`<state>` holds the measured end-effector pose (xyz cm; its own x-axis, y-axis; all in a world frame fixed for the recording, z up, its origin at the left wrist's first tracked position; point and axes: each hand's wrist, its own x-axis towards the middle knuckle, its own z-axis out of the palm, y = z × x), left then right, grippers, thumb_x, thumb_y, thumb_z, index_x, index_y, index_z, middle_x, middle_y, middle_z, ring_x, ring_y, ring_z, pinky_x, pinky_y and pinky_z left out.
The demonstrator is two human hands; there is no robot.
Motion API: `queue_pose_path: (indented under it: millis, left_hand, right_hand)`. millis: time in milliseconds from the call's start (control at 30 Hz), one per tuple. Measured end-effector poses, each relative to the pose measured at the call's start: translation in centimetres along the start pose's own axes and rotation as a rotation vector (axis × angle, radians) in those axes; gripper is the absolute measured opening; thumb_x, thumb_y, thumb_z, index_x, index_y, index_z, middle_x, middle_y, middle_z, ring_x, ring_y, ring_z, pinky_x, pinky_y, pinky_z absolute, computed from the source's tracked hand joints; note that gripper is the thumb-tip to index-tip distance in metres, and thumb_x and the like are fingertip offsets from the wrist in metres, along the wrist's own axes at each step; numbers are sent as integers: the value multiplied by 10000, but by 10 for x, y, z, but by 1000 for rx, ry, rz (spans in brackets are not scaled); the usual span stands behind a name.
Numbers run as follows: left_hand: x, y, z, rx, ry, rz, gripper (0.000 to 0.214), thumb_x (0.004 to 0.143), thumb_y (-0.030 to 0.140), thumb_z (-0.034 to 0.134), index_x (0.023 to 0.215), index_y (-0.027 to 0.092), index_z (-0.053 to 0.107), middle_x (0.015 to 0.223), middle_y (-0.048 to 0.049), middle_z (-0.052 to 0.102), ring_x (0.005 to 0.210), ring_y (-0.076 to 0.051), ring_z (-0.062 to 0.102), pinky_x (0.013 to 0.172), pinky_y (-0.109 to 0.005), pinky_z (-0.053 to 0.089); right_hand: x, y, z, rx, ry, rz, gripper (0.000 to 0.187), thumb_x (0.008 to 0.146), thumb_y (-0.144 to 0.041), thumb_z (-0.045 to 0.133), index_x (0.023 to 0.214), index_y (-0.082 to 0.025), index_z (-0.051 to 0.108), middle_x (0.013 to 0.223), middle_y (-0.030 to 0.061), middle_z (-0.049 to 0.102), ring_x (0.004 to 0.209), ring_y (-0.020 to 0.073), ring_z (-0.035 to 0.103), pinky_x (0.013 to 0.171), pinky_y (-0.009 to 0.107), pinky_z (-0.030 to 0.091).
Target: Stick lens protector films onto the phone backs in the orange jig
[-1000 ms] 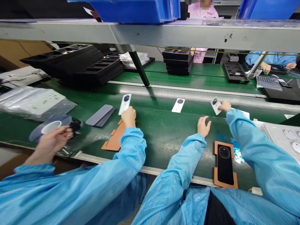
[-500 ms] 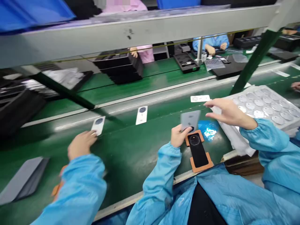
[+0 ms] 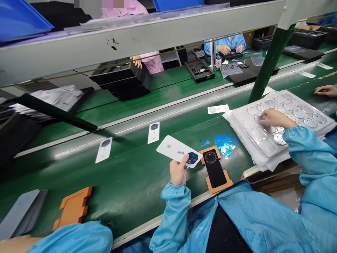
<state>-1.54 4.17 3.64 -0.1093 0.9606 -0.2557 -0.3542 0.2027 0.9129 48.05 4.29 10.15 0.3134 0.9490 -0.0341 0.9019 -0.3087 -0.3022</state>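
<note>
My left hand grips a white phone-shaped card by its right end, thumb beside a dark blue round print. To its right, a black phone-shaped piece with a round camera area lies in an orange holder. Over a clear tray, my right hand has its fingertips pinched at a round silvery disc; the fingers partly hide that disc. Several similar discs fill other pockets of the tray. Crinkled blue film lies between the holder and tray.
Further white cards lie along the green belt. At left are an orange holder, grey panels and a co-worker's sleeve. A shelf beam crosses above; a green post stands behind the tray.
My left hand has moved left and turned the card so its printed face shows. My right hand has lowered onto the tray of discs. The co-worker's hand has left the far-left card.
</note>
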Motion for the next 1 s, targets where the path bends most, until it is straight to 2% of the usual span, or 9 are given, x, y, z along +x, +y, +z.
queue_pose_path:
  millis: [133, 267, 367, 467, 533, 600, 733, 867, 1000]
  left_hand:
    - [-9, 1, -15, -34, 116, 46, 514, 422, 457, 1003, 698, 120, 729, 606, 5, 666, 455, -62, 502, 411, -180, 347]
    - [-14, -4, -27, -89, 232, 106, 500, 408, 385, 1003, 735, 121, 733, 728, -7, 717, 526, -62, 550, 475, -185, 426]
    - [-15, -10, -32, -92, 269, 110, 521, 410, 379, 1002, 767, 116, 728, 747, -8, 715, 537, -65, 553, 469, -185, 412]
    - [-15, -15, -28, -110, 279, 99, 572, 413, 430, 1005, 787, 109, 715, 733, 0, 701, 491, -39, 503, 445, -179, 383]
    - [-14, -17, -23, -114, 262, 67, 608, 425, 491, 1000, 794, 106, 706, 689, 9, 675, 460, -30, 469, 407, -170, 326]
    - [-14, -18, -17, -98, 216, 29, 615, 458, 546, 986, 774, 105, 695, 616, 19, 628, 443, -38, 460, 373, -167, 264]
    - [-15, -18, -15, -47, 108, 30, 580, 549, 582, 956, 744, 107, 685, 564, 12, 600, 456, -67, 504, 365, -174, 290]
    - [-18, -15, -27, -37, 129, 64, 596, 561, 577, 958, 831, 107, 709, 609, 7, 633, 494, -84, 546, 389, -182, 353]
    - [-22, -15, -39, -75, 149, 90, 614, 594, 602, 945, 891, 119, 710, 744, -18, 690, 569, -98, 600, 423, -188, 416]
  right_hand:
    - [16, 1, -1, -39, -20, 41, 326, 624, -268, 914, 826, -186, 673, 894, 110, 622, 814, 234, 550, 765, 347, 421]
    - [12, -6, -8, -101, -18, 86, 431, 665, -275, 912, 965, -192, 614, 899, 144, 660, 771, 259, 571, 708, 357, 416]
    - [-15, -27, -9, -178, 43, 88, 386, 873, -267, 714, 1205, -170, 544, 938, 195, 700, 743, 299, 601, 677, 386, 397]
    - [-61, -66, 3, -109, 168, -160, 320, 943, -231, 565, 1263, -221, 559, 1019, 165, 732, 807, 304, 673, 731, 409, 455]
    - [-91, -97, 24, 99, 147, -396, 320, 953, -277, 588, 1271, -258, 605, 975, 86, 749, 761, 254, 703, 731, 385, 527]
    - [-116, -127, 55, 272, 104, -572, 307, 972, -320, 615, 1270, -254, 639, 924, 35, 760, 718, 208, 715, 692, 340, 577]
    - [-138, -171, 132, 260, 307, -763, 160, 1018, -215, 584, 1096, -203, 724, 960, 50, 795, 815, 190, 742, 739, 310, 574]
    - [-138, -184, 183, 125, 394, -866, 236, 1015, -123, 561, 1151, -201, 737, 1023, 61, 800, 885, 202, 717, 827, 351, 533]
    - [-141, -181, 196, 23, 373, -938, 202, 1010, -168, 603, 1178, -191, 713, 1147, 84, 775, 1034, 239, 684, 891, 384, 503]
